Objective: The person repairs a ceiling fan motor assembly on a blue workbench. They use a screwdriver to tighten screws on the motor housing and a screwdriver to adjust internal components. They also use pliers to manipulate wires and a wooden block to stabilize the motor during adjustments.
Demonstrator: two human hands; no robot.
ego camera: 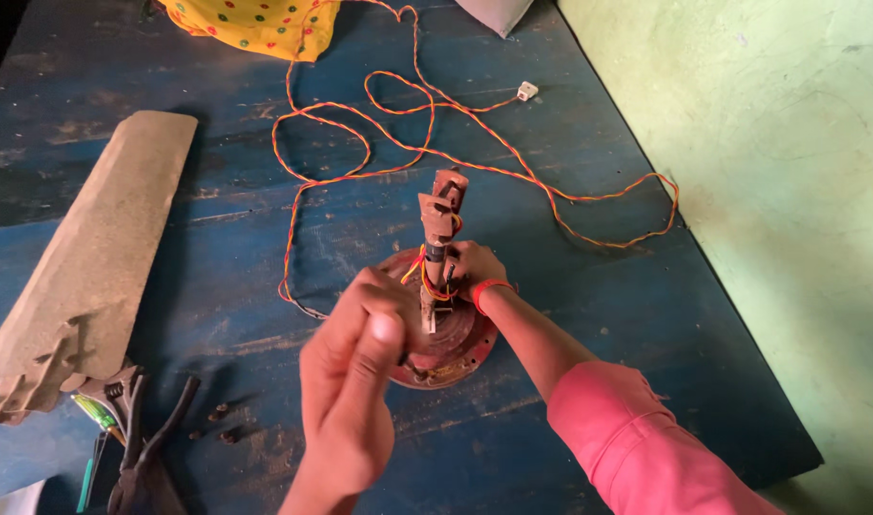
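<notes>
A rusty round fan motor stands on the blue table, its shaft pointing up with red and yellow wires around it. My right hand, a red band at its wrist, grips the base of the shaft from behind. My left hand is raised close to the camera in front of the motor, fingers curled near the motor's left rim; whether it holds anything is hidden.
A twisted red-yellow cable loops across the table to a small white plug. A dusty fan blade lies at left. Pliers, a green screwdriver and small bolts sit front left. Yellow dotted cloth at top.
</notes>
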